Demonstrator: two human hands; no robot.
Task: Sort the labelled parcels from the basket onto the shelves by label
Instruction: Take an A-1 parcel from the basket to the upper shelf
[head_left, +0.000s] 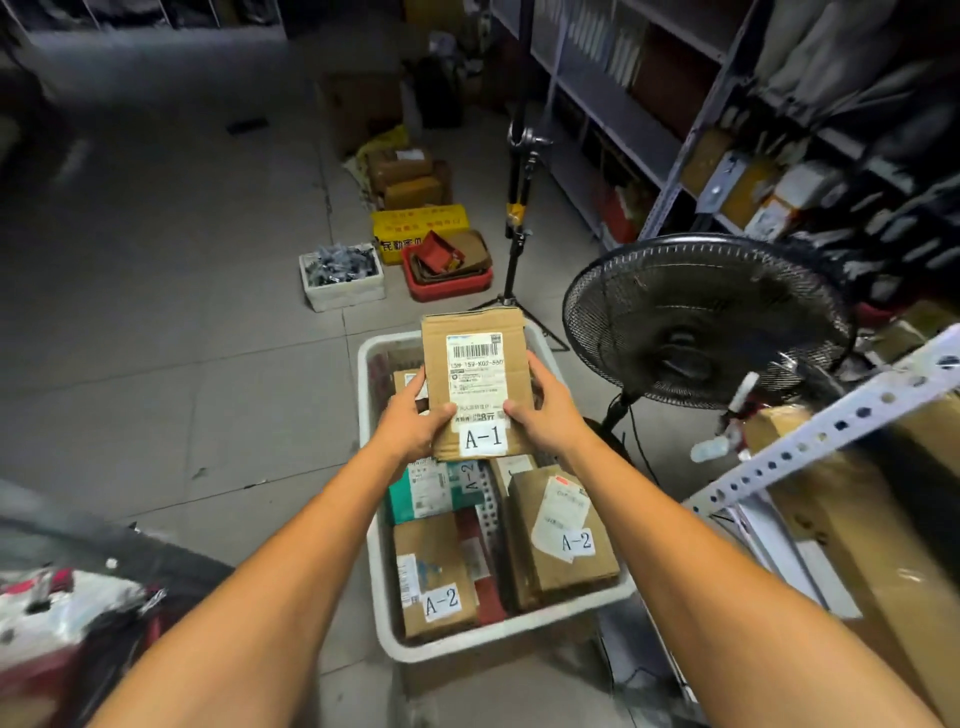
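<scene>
I hold a flat cardboard parcel (475, 364) marked A-1 above the white basket (467, 642) on the floor. My left hand (410, 421) grips its lower left edge, thumb on the front. My right hand (545, 410) grips its lower right edge the same way. Inside the basket lie a brown box (436, 571) marked A-2, a second brown box (561, 535) marked A-2, and a green-and-white parcel (431, 491) with an A-2 tag. More parcels lie partly hidden beneath the held one.
A black standing fan (696, 322) stands right of the basket. Metal shelves (675, 156) with parcels run along the right; a perforated white rail (831, 431) juts out close by. A tripod stand (517, 218), a red bin (447, 270), yellow box and white foam box (343, 278) sit ahead.
</scene>
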